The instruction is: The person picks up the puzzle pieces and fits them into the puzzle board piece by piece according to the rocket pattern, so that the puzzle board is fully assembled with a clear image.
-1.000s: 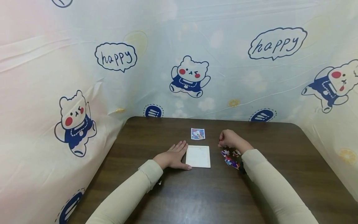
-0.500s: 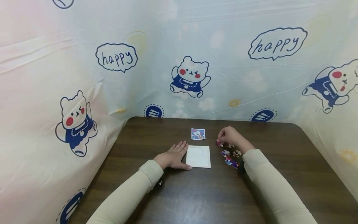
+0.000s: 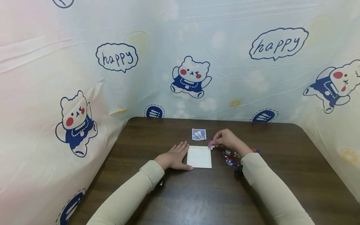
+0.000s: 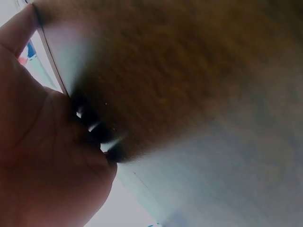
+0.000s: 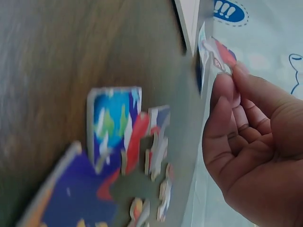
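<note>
A white square puzzle frame (image 3: 199, 157) lies flat on the dark wooden table. My left hand (image 3: 175, 156) rests flat at its left side, fingers spread and thumb along the lower left corner. Between thumb and fingertips, my right hand (image 3: 225, 138) pinches a pink and white jigsaw piece (image 3: 211, 144) at the frame's upper right corner. The right wrist view shows that piece (image 5: 218, 56) held by its edge, with the other fingers curled beneath. Loose jigsaw pieces (image 3: 231, 162) lie beneath and beside the right wrist, some hidden by the sleeve.
A small square picture card (image 3: 199, 134) lies behind the frame. Several printed pieces (image 5: 113, 123), blue, red and purple, spread across the table in the right wrist view. A printed curtain (image 3: 191, 78) hangs behind the table's far edge.
My right hand has picked up the pink jigsaw piece from the far side of the pile and carried it left to the frame's corner. The left hand has stayed in place.
</note>
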The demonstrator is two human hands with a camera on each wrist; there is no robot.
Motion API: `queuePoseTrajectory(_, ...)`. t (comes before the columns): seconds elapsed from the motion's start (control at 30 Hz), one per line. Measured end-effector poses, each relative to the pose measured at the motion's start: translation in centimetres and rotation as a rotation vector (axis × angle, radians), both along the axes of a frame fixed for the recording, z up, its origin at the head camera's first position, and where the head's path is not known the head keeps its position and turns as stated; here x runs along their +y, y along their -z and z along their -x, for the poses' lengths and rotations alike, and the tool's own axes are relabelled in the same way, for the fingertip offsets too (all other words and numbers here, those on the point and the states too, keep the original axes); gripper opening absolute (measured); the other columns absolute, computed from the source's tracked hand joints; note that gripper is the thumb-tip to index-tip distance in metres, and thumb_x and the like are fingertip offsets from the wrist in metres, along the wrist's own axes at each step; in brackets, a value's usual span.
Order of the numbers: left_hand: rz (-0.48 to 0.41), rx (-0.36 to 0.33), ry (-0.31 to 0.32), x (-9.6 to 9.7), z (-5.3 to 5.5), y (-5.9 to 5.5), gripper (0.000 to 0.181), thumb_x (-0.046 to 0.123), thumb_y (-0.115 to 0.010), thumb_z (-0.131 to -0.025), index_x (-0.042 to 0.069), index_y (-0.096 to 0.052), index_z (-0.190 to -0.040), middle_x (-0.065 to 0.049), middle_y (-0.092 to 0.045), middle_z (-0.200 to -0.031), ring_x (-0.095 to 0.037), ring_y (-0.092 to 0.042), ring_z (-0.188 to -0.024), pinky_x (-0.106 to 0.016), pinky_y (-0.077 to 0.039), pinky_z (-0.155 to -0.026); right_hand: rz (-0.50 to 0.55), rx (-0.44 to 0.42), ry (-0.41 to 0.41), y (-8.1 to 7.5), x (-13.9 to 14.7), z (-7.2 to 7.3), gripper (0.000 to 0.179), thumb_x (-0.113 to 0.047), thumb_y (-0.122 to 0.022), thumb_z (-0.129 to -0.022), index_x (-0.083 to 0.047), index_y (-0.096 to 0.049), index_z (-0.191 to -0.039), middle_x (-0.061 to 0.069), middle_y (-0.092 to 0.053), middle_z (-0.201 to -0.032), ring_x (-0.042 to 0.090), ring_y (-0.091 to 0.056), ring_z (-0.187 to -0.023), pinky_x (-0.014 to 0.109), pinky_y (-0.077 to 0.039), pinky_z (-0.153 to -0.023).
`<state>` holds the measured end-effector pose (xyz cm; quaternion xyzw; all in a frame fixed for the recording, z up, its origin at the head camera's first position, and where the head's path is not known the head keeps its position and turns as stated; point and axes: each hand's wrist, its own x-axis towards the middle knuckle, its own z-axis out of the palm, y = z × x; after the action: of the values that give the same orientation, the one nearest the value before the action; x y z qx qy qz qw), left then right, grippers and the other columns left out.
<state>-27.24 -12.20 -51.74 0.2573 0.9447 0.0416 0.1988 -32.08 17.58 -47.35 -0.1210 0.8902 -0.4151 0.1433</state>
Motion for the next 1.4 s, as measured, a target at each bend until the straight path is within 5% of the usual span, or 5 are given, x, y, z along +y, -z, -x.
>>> queuePoseTrajectory(0.3,-0.001,0.008,-0.002,-0.1,0.2,0.4,0.127,0.094,-0.042,-0.071,0.016,0.004,-0.160,-0.003,0.009,-0.166,-0.018,0.010,-0.150,-0.044,-0.002,-0.120,0.071,-0.059,-0.015,1.1,-1.9,-0.2,0.009,-0.011,-0.074,-0.090,-0.003,-0.073,-0.086,0.010,-0.071,-0.077,0.025,-0.069,-0.071,0.037,-0.059,-0.066)
queuePoseTrajectory(0.67,-0.023,-0.014,0.000,0.1,-0.7,-1.1,0.125,0.090,-0.045,-0.075,0.009,-0.001,-0.160,-0.009,0.005,-0.166,-0.024,0.006,-0.151,-0.047,-0.004,-0.120,0.082,-0.051,-0.058,1.8,-4.8,-0.5,0.010,-0.010,-0.075,-0.089,-0.002,-0.073,-0.083,0.009,-0.071,-0.076,0.022,-0.069,-0.069,0.034,-0.058,-0.063)
queuePoseTrajectory(1.03,-0.009,0.007,0.003,0.0,0.1,1.1,0.130,0.096,-0.040,-0.069,0.013,0.004,-0.159,-0.004,0.010,-0.166,-0.019,0.013,-0.150,-0.046,0.000,-0.120,0.057,-0.060,-0.084,2.1,-7.0,-0.4,0.011,-0.009,-0.073,-0.091,-0.003,-0.072,-0.082,0.008,-0.071,-0.075,0.021,-0.069,-0.067,0.032,-0.057,-0.062)
queuePoseTrajectory(1.27,-0.006,-0.011,0.004,0.3,-1.1,-1.8,0.121,0.086,-0.048,-0.078,0.008,-0.004,-0.160,-0.009,0.003,-0.166,-0.025,0.006,-0.151,-0.047,-0.004,-0.120,-0.005,-0.045,-0.069,1.9,-8.2,-0.3,0.010,-0.008,-0.075,-0.089,-0.004,-0.072,-0.080,0.008,-0.070,-0.071,0.019,-0.069,-0.064,0.030,-0.057,-0.060)
queuePoseTrajectory(1.4,-0.023,-0.006,0.009,0.1,-0.6,-1.0,0.124,0.089,-0.045,-0.076,0.009,-0.003,-0.160,-0.008,0.005,-0.166,-0.024,0.008,-0.151,-0.047,-0.002,-0.120,-0.068,-0.028,-0.063,1.6,-8.7,-0.4,0.011,-0.011,-0.077,-0.087,-0.006,-0.073,-0.078,0.006,-0.070,-0.070,0.018,-0.068,-0.063,0.029,-0.057,-0.060)
